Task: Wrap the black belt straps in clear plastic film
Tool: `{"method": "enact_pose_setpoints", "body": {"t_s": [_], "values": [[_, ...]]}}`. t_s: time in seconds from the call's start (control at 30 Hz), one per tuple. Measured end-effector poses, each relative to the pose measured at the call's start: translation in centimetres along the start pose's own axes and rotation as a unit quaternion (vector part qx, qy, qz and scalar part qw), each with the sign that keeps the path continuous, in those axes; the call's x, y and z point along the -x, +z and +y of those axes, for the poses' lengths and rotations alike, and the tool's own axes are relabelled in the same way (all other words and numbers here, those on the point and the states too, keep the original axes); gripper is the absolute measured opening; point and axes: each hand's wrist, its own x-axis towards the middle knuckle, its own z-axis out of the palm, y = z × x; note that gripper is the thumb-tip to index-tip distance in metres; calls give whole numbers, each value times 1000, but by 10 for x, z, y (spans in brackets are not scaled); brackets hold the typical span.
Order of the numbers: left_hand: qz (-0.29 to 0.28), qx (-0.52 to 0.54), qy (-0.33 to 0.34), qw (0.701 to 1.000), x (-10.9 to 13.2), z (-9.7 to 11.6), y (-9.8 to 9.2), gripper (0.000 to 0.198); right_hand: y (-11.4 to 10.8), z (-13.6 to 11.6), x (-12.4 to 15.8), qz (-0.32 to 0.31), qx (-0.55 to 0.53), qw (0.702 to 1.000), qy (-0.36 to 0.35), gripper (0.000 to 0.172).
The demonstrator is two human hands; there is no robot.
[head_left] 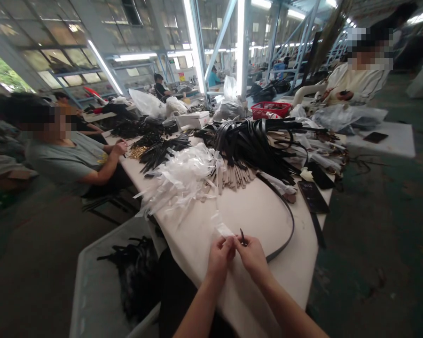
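White plastic strip (pixel 223 228) lies over the table (pixel 248 209), its near end at the fingertips of 2 hands. The left hand (pixel 220 257) pinches it; the right hand (pixel 253 256), fingers curled tight, grips a small dark piece (pixel 242 233). Beside them curves 1 black strap (pixel 291 231).

Left hand (pixel 218 256) and right hand (pixel 251 255) meet, fingers (pixel 229 243) pinched, forearms (pixel 285 300) stretched forward.

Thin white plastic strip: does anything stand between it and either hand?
Nothing visible does: the thin white plastic strip reaches right up to where the left hand and right hand meet. The long, curved black strap lies off to the right, not between them.
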Motion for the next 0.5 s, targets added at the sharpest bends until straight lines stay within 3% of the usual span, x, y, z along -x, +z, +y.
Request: {"method": "enact_pose_setpoints", "body": {"t_s": [0.23, 0.37, 0.5], "values": [[42, 39, -10, 998, 3, 17, 4, 37, -3, -10, 5, -22, -40, 996, 70, 53], [86, 75, 11, 993, -3, 27, 9, 38, -11, -13, 17, -55, -79, 995, 30, 47], [103, 101, 17, 989, -4, 28, 14, 38, -8, -8, 27, -41, -15, 999, 16, 49]]}}
